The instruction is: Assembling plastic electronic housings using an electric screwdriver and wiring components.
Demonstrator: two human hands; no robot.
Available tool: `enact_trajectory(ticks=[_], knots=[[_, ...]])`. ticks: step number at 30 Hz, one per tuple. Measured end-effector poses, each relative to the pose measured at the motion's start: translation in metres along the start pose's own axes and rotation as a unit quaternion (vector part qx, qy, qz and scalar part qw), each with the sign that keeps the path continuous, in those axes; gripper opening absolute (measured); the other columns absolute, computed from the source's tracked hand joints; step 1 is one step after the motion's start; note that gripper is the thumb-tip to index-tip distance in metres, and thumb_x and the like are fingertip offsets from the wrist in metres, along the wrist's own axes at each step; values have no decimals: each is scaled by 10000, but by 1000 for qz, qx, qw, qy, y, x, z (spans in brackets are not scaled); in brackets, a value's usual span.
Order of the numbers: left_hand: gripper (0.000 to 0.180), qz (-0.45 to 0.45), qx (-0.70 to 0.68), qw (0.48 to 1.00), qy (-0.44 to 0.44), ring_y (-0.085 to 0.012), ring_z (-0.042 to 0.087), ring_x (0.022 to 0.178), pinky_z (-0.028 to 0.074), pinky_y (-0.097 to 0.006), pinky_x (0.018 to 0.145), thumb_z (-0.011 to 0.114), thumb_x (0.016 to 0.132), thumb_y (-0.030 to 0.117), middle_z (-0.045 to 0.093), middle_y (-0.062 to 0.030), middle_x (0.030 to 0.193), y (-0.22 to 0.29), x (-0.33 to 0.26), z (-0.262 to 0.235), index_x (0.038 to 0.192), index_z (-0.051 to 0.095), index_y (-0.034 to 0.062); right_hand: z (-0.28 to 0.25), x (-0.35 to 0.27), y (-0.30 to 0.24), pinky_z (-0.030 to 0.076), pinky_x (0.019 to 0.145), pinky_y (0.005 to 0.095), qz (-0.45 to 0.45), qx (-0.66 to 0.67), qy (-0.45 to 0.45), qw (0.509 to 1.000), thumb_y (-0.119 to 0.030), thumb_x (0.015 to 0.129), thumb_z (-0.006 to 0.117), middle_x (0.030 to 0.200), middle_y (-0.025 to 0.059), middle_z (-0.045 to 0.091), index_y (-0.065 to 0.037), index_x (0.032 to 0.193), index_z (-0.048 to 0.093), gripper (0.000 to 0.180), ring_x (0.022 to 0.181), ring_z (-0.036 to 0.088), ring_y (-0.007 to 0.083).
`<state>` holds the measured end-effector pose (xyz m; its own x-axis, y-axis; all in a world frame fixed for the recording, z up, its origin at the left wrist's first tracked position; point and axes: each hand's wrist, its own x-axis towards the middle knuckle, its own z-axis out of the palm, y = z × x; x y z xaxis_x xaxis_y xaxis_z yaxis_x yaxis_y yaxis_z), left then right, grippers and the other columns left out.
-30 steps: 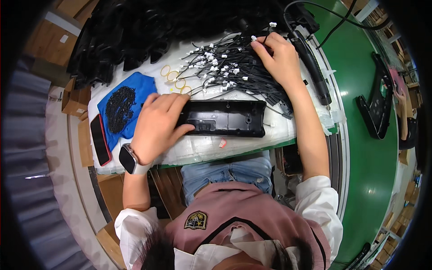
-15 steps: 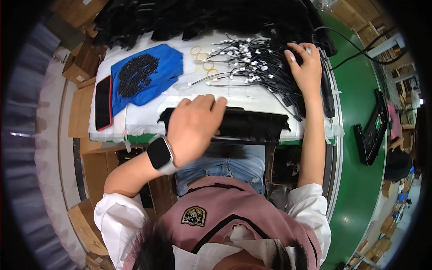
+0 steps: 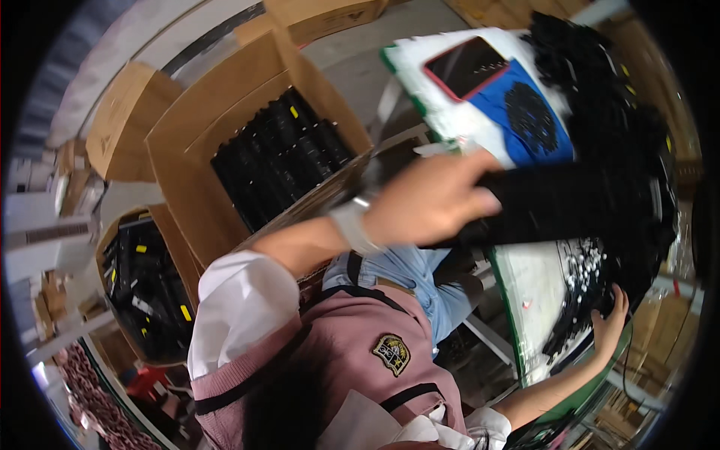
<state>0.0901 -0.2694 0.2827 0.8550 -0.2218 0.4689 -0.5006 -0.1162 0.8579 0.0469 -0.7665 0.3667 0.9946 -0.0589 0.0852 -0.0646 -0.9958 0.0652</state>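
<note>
Crosswise, black casing (image 3: 559, 202), long axis left-to-right, in left hand (image 3: 435, 199)

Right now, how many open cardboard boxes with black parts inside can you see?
2. One large cardboard box is in the upper left of the view; a second cardboard box is below it, farther left. Others may be hidden.

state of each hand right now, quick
Left hand: holding a black casing.
Right hand: beside the black cables; can't tell if it holds anything.
</note>
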Motion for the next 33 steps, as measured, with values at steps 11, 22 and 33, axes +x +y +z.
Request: enact_trajectory(ticks=[11,22,33], knots=[[371,-577,51,659,479,-289,633,945,471,-398,857,635,876,204,668,-193,1022,-330,-326,-250,1098,598,-92,0,37,-130,525,755,291,-60,94,190,976,-196,927,623,1180,75,608,-22,1100,657,247,1008,608,179],[865,-736,72,639,211,-381,562,1143,432,-395,974,628,834,537,514,-323,1270,-493,-368,-86,1258,408,-183,23,52,-183,553,646,281,-99,36,162,981,-129,933,594,1091,79,641,-19,1014,686,165,906,647,169],[572,-681,134,714,-92,-367,633,1021,488,-412,873,664,758,453,656,-258,1056,-491,-375,-102,1056,664,-35,19,48,-210,532,654,276,-67,79,233,967,-12,890,609,1053,122,639,14,976,664,105,889,631,206]])
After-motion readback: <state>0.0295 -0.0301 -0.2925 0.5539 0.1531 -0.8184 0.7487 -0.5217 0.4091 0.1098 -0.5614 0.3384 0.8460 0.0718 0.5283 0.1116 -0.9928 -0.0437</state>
